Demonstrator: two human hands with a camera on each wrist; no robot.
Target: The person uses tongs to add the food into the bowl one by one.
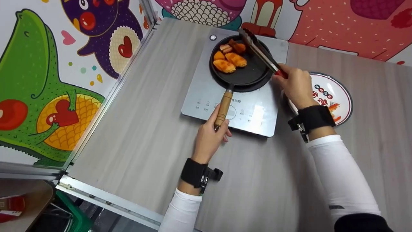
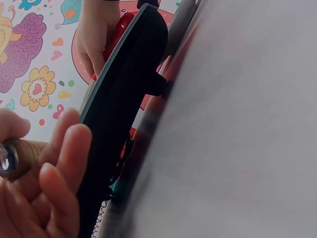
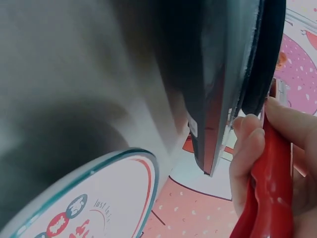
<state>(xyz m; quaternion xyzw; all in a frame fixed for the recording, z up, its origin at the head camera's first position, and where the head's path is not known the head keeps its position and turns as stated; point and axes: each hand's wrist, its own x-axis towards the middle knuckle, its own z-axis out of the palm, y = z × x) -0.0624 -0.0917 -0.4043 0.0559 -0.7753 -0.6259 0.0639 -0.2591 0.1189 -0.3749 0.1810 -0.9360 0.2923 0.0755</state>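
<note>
A black frying pan [image 1: 254,74] stands on the induction cooktop [image 1: 199,87]. My left hand [image 1: 207,138] grips its wooden handle [image 1: 224,104] near the end; the handle's metal tip [image 2: 7,161] shows in the left wrist view. Several orange-coated pieces that look like chicken wings [image 1: 224,66] lie in the pan's left half. My right hand [image 1: 297,85] holds tongs by their red handles [image 3: 272,183]. The metal arms of the tongs [image 1: 260,54] slant across the pan's upper right, their tips by the far rim. No food shows between the tips.
Beneath my right wrist, a white plate [image 1: 344,93] with a dark rim, red print and orange smears sits right of the cooktop. Cartoon-printed walls [image 1: 93,61] border the table [image 1: 145,129] on the left and back. A metal rail [image 1: 109,203] runs along its lower-left edge.
</note>
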